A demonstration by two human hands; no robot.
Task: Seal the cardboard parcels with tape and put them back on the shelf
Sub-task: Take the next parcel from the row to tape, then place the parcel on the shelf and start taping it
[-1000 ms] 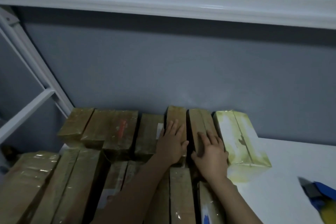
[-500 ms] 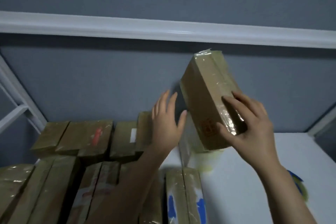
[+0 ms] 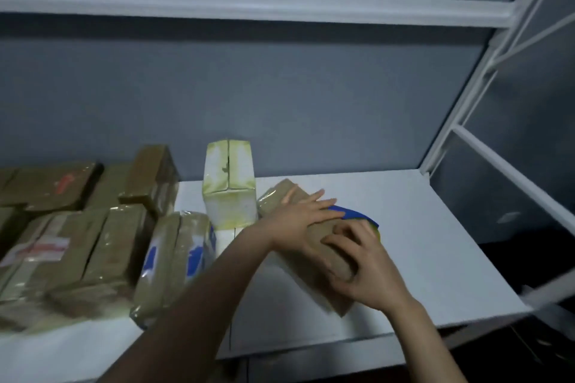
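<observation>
Parcel (image 3: 277,198) lying on the shelf (image 3: 420,227).
I see left hand (image 3: 306,218) flat on it, right hand (image 3: 364,267) gripping it, beside pale box (image 3: 228,180).

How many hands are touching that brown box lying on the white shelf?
2. The left hand lies flat on the brown parcel, toward its far end. The right hand curls its fingers over the near end. No other hand is in view.

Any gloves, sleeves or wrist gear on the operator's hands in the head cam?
None visible. Left hand and right hand are bare: no gloves, rings, watch or bands. The left forearm and right forearm are uncovered to the frame edge; no sleeve shows.
</observation>
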